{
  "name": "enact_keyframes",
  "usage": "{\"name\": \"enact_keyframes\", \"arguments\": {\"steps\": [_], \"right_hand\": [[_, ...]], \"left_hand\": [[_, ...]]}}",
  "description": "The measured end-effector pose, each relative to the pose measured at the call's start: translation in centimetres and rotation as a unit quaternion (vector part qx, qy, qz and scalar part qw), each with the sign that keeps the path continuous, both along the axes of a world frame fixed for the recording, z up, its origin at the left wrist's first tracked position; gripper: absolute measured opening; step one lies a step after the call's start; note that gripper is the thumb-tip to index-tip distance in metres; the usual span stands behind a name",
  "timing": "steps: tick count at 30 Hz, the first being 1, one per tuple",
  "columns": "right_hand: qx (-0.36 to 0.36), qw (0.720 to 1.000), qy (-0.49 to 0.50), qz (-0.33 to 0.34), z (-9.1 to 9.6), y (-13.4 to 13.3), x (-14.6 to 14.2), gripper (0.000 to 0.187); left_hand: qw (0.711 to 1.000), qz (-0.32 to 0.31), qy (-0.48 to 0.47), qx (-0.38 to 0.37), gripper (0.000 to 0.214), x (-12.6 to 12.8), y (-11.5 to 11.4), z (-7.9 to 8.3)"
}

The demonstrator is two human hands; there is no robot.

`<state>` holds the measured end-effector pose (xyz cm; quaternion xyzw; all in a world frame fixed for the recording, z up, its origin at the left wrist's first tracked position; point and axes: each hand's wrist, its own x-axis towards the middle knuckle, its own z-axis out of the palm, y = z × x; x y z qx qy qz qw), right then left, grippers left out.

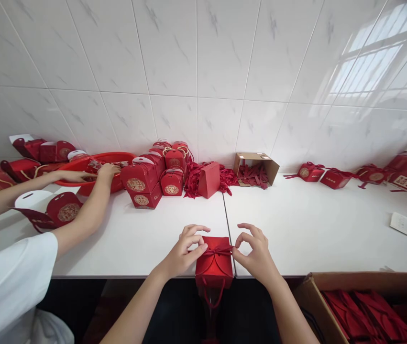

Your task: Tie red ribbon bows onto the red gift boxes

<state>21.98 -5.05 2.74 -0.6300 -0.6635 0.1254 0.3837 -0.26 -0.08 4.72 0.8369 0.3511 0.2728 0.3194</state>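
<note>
At the table's front edge stands a small red gift box [214, 273] with a folded, overlapping top. A dark red ribbon [218, 251] is tied in a bow across its lid, and a loose end hangs down the front. My left hand [186, 252] pinches the ribbon at the left of the bow between thumb and index finger. On the other side my right hand [255, 252] pinches the ribbon's right loop or end; which of the two I cannot tell. Both hands have their remaining fingers curled or raised.
At left, a co-worker's hands [107, 173] reach into a red basin [124, 155]. Stacked red boxes [141, 177], a ribbon pile [193, 180] and a cardboard box of ribbons [275, 167] line the wall. More tied boxes [335, 178] stand right; a carton [327, 282] holds red boxes.
</note>
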Motion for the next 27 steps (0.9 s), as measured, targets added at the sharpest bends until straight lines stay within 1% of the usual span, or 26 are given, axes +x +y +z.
{"name": "enact_keyframes", "arguments": {"steps": [2,5,6,8,9,11,13,14,16,17,18,19,21,23,24,25,26,27], "right_hand": [[0.003,1.000,-0.011,-0.004,-0.3,-0.1,0.2,0.003],[0.004,1.000,-0.012,-0.001,-0.6,-0.4,0.1,0.007],[0.000,1.000,-0.008,0.002,-0.7,-0.5,-0.1,0.008],[-0.007,1.000,0.003,0.008,-0.6,-0.7,-0.3,0.012],[-0.009,1.000,0.011,0.012,-0.5,-0.8,-0.4,0.014],[-0.009,0.998,0.040,0.037,-0.5,-1.0,-0.3,0.017],[-0.019,0.991,0.084,0.102,-0.7,-1.1,-0.2,0.025],[-0.030,0.983,0.107,0.148,-1.0,-1.2,-0.2,0.037],[-0.059,0.960,0.139,0.234,-1.8,-1.3,-0.4,0.077],[-0.073,0.951,0.148,0.261,-2.2,-1.3,-0.7,0.096],[-0.079,0.947,0.155,0.271,-2.7,-1.3,-1.0,0.107],[-0.080,0.947,0.161,0.267,-3.1,-1.3,-1.4,0.109],[-0.070,0.952,0.169,0.245,-3.8,-1.2,-1.8,0.100],[-0.054,0.960,0.160,0.222,-4.3,-0.8,-1.2,0.091],[-0.044,0.969,0.148,0.195,-4.5,-0.6,-0.4,0.088],[-0.032,0.981,0.134,0.138,-4.7,-0.2,0.7,0.087],[-0.018,0.992,0.118,0.051,-4.9,0.2,2.0,0.088],[-0.003,0.993,0.100,-0.068,-5.1,0.7,3.5,0.092]], "left_hand": [[0.992,0.046,0.067,0.092,0.027,-0.4,0.1,0.2],[0.959,0.124,0.129,0.218,0.024,-0.6,-0.2,0.1],[0.948,0.148,0.138,0.245,0.023,-0.5,-0.3,-0.1],[0.933,0.188,0.147,0.271,0.022,-0.4,-0.7,-0.7],[0.930,0.203,0.147,0.270,0.021,-0.3,-0.9,-1.0],[0.935,0.216,0.134,0.247,0.019,-0.4,-1.1,-1.8],[0.953,0.209,0.096,0.198,0.018,-0.6,-1.1,-2.5],[0.963,0.200,0.067,0.166,0.019,-0.8,-1.2,-2.8],[0.980,0.173,-0.001,0.096,0.020,-1.0,-1.3,-3.4],[0.985,0.157,-0.035,0.060,0.021,-1.0,-1.4,-3.7],[0.987,0.141,-0.069,0.026,0.022,-1.0,-1.5,-4.1],[0.987,0.127,-0.103,-0.003,0.023,-0.9,-1.6,-4.4],[0.978,0.109,-0.172,-0.039,0.027,-0.5,-1.9,-5.3],[0.965,0.117,-0.231,-0.049,0.037,-0.2,-2.0,-6.1],[0.960,0.135,-0.242,-0.049,0.041,-0.1,-1.9,-6.5],[0.958,0.159,-0.234,-0.052,0.045,-0.2,-1.9,-6.9],[0.958,0.187,-0.208,-0.059,0.047,-0.3,-1.7,-7.2],[0.960,0.214,-0.169,-0.066,0.048,-0.5,-1.6,-7.5]]}}
